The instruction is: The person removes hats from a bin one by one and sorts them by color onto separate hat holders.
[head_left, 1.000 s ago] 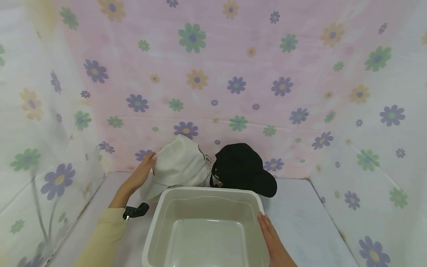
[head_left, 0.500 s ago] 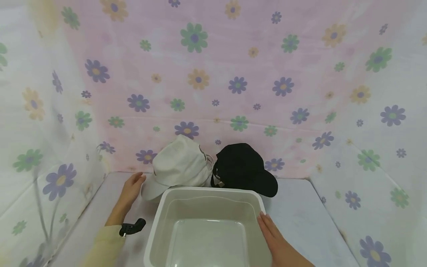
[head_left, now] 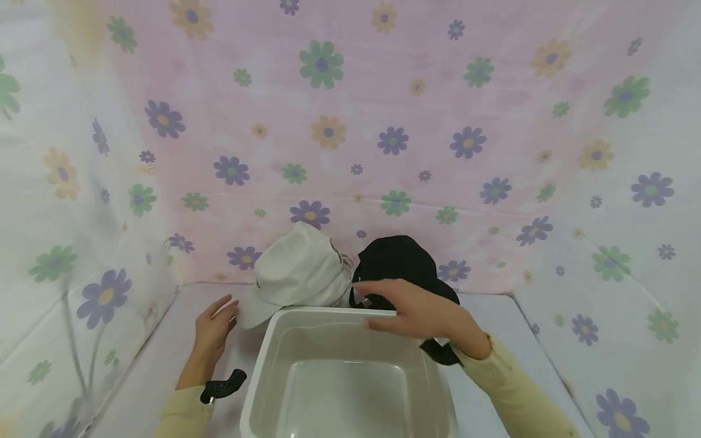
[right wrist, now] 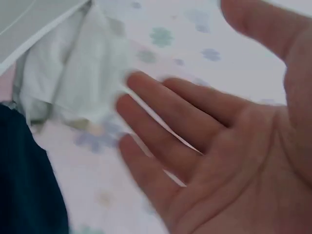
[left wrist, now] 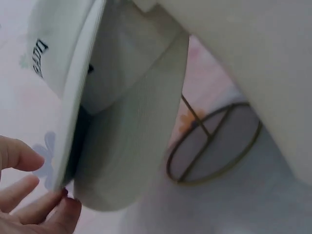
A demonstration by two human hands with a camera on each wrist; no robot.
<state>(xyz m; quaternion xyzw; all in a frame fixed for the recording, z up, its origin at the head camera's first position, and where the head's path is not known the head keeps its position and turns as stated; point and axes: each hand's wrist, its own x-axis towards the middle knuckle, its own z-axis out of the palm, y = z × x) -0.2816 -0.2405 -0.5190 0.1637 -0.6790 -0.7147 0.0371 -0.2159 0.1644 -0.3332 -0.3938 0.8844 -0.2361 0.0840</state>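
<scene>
A pale cap [head_left: 298,267] sits at the back, its brim pointing left and lettering on its front in the left wrist view. My left hand [head_left: 215,325] is beside the brim with fingers loosely bent; in the left wrist view its fingertips [left wrist: 66,214] lie right at the edge of the brim [left wrist: 129,161]. To the right is a black cap [head_left: 397,261], partly covered in the head view by my right hand [head_left: 413,309]. That hand is over the far right part of the beige plastic bin [head_left: 256,371], fingers extended and apart, palm bare in the right wrist view.
A round wire stand base [left wrist: 214,144] shows beneath the pale cap. The bin stands in front of both caps on a pale table surface [head_left: 482,389]. Flower-print cloth [head_left: 350,121] hangs behind and at both sides.
My left hand has come down from the pale cap's crown to beside its brim. My right hand has left the bin's right rim and moved up and inward, in front of the black cap.
</scene>
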